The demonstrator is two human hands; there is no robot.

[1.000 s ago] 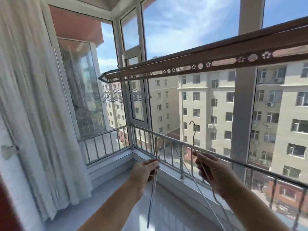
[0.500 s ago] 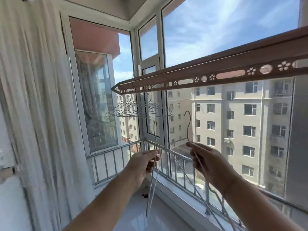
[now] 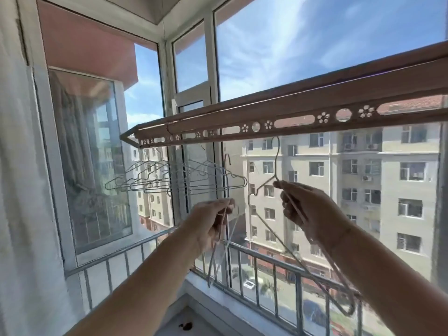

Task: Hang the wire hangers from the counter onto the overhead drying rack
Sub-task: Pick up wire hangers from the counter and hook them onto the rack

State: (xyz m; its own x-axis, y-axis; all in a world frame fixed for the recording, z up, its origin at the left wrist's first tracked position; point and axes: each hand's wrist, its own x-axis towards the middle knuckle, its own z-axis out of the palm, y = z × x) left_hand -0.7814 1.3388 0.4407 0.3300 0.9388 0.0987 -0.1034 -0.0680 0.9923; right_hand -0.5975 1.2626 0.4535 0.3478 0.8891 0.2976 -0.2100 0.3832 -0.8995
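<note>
Gripping a single wire hanger (image 3: pixel 277 163) by its sloping shoulder, the right hand (image 3: pixel 308 209) sits right of centre in the frame. Its fingers are curled round the wire and the fingertips pinch just below the twisted neck. The hanger's hook reaches up to the lower edge of the overhead drying rack (image 3: pixel 291 112). Whether the hook touches the rack cannot be told. The rest of that hanger slants down past the wrist toward the lower right.

At centre frame, the left hand (image 3: pixel 213 224) is closed on a small bunch of hangers (image 3: pixel 228 175) seen nearly edge-on (how many there are cannot be told). The fingers curl round the wires. One hook stands up above the knuckles, well below the rack, and the wire bodies hang down in front of the balcony railing (image 3: pixel 266 253).

The rack is a brown bar with flower-shaped and oval cut-outs. It crosses the frame from middle left up to the right edge. Several hung hangers (image 3: pixel 169 183) already dangle from its left end, left of the left hand and just above it.

A pale curtain (image 3: pixel 14 166) fills the left edge. Beyond the glass stand apartment blocks (image 3: pixel 400 190) under a blue sky. A small dark speck (image 3: pixel 185 325) lies on the sill at bottom centre.
</note>
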